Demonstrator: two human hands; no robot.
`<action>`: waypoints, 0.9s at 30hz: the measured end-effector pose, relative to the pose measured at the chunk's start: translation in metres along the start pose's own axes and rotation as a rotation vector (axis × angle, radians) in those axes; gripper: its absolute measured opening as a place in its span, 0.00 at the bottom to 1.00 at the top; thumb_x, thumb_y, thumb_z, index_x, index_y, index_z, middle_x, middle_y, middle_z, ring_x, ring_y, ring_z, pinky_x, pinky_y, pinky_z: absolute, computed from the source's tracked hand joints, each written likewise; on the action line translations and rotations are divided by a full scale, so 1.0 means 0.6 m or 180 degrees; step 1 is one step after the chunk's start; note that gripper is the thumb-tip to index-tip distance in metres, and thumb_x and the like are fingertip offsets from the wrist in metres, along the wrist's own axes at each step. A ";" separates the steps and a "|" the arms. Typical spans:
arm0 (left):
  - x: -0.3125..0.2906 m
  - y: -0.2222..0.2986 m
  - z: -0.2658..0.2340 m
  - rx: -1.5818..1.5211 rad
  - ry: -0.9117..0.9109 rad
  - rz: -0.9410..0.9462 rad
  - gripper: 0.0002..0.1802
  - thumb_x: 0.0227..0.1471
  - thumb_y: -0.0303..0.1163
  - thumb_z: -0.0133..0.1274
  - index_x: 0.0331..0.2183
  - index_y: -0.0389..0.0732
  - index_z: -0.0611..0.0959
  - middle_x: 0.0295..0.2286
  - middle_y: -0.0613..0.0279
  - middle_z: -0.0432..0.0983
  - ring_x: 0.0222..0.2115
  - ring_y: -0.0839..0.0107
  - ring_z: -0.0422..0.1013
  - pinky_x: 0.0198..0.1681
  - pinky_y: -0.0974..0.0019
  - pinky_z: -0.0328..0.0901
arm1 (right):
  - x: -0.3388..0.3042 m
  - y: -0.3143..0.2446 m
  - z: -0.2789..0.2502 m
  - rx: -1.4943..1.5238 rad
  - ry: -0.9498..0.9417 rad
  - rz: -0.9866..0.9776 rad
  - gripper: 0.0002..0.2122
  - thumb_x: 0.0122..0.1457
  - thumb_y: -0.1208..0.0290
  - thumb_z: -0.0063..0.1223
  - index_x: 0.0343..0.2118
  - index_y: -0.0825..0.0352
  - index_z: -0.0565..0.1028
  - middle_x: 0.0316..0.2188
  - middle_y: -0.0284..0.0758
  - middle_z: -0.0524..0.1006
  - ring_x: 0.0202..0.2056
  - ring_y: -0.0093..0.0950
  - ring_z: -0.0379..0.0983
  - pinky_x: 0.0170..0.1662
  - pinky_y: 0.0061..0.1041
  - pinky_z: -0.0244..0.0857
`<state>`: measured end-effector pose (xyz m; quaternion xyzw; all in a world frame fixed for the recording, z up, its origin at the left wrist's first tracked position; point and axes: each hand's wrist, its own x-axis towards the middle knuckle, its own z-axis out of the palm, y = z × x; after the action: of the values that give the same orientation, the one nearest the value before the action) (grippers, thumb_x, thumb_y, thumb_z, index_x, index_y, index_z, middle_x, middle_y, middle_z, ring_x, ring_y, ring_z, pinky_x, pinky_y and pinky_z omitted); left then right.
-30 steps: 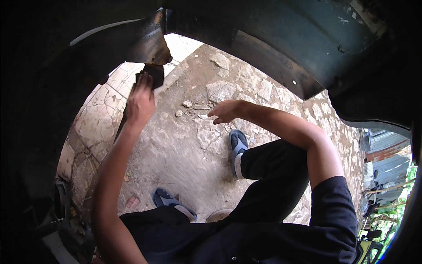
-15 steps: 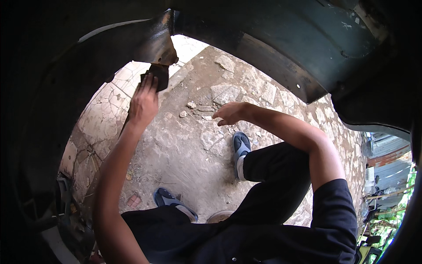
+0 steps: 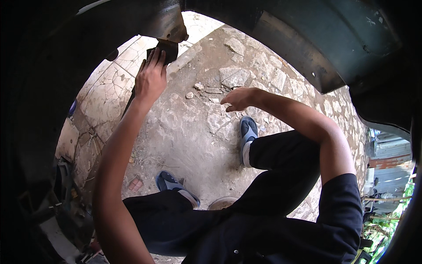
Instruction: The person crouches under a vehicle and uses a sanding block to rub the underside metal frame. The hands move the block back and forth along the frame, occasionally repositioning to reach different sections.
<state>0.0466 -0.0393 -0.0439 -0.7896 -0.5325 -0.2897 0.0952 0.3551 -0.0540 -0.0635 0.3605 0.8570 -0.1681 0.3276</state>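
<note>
My left hand is raised at the upper left, its fingers stretched flat against a dark, flat, square-edged piece. That piece sits right under the rusty lower corner of a metal body panel. I cannot tell whether it is loose or part of the panel; the thumb and palm are hidden. My right hand hangs in the air near the middle, fingers loosely bent and apart, with nothing in it. Around both arms curves a dark arched opening, with a worn grey-green panel at the upper right.
Below is rough stone and dirt ground with loose stones. Cracked pale paving lies at the left. Both feet wear sandals. Corrugated metal sheets and greenery stand at the far right. The panel's lower edge hangs above my right arm.
The view has tilted, so panel, hands and ground all sit higher and slightly further right. My left hand stays at the dark piece; my right hand still hangs free.
</note>
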 end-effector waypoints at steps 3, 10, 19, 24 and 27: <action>-0.006 0.011 0.013 0.0151 0.0137 0.0171 0.25 0.57 0.31 0.48 0.56 0.39 0.72 0.58 0.50 0.65 0.58 0.56 0.63 0.62 0.55 0.57 | 0.001 0.000 0.008 0.0072 0.0055 -0.0089 0.25 0.62 0.54 0.49 0.59 0.61 0.66 0.52 0.44 0.73 0.55 0.43 0.68 0.57 0.41 0.61; 0.002 0.007 0.004 0.0025 0.0120 0.0292 0.27 0.53 0.29 0.50 0.56 0.39 0.72 0.58 0.50 0.65 0.58 0.55 0.63 0.63 0.54 0.56 | 0.006 0.001 0.010 0.0023 -0.0085 -0.0060 0.25 0.62 0.54 0.49 0.58 0.61 0.67 0.50 0.43 0.75 0.52 0.44 0.70 0.54 0.43 0.64; 0.004 -0.009 -0.006 0.0276 0.0042 0.0718 0.27 0.55 0.28 0.48 0.58 0.40 0.71 0.57 0.49 0.65 0.57 0.55 0.64 0.63 0.54 0.56 | 0.008 -0.002 0.013 0.0008 -0.0074 -0.0041 0.25 0.62 0.52 0.47 0.59 0.60 0.67 0.51 0.43 0.74 0.53 0.43 0.70 0.55 0.42 0.65; 0.011 -0.020 -0.009 0.0046 -0.0043 0.0417 0.27 0.53 0.28 0.51 0.56 0.41 0.73 0.58 0.49 0.64 0.57 0.53 0.63 0.62 0.54 0.57 | 0.013 0.007 0.020 0.0025 -0.0043 -0.0057 0.26 0.62 0.51 0.47 0.59 0.60 0.67 0.51 0.43 0.75 0.53 0.43 0.70 0.55 0.43 0.65; -0.004 -0.007 -0.002 -0.0034 0.0032 0.0576 0.27 0.54 0.28 0.50 0.56 0.41 0.73 0.57 0.49 0.64 0.57 0.54 0.64 0.62 0.54 0.58 | 0.011 0.000 0.021 0.0013 -0.0009 -0.0060 0.26 0.62 0.51 0.47 0.59 0.60 0.67 0.51 0.42 0.75 0.53 0.43 0.70 0.55 0.43 0.64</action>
<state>0.0416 -0.0397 -0.0451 -0.8335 -0.4570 -0.2866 0.1195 0.3572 -0.0571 -0.0773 0.3529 0.8595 -0.1735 0.3265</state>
